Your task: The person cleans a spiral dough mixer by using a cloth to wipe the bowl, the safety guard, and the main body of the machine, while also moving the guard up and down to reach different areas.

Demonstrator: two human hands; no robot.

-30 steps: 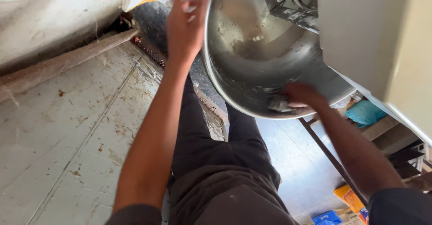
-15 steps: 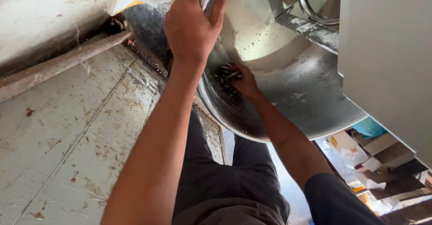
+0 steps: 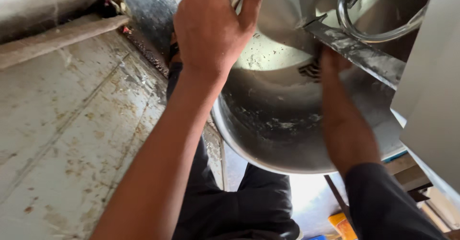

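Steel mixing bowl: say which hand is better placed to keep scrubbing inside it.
Right. The right hand is already inside the steel mixing bowl on a scrubber; the left hand grips the rim.

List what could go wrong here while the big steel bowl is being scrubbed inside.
1. The left hand grips only the rim of the steel bowl, which is tilted and looks wet; it may slip or swing.
2. The right hand works deep inside, right under the metal bar crossing the bowl, so knuckles could knock its edge.
3. The scrubbing pad is mostly hidden by the hand and could drop into the bowl.
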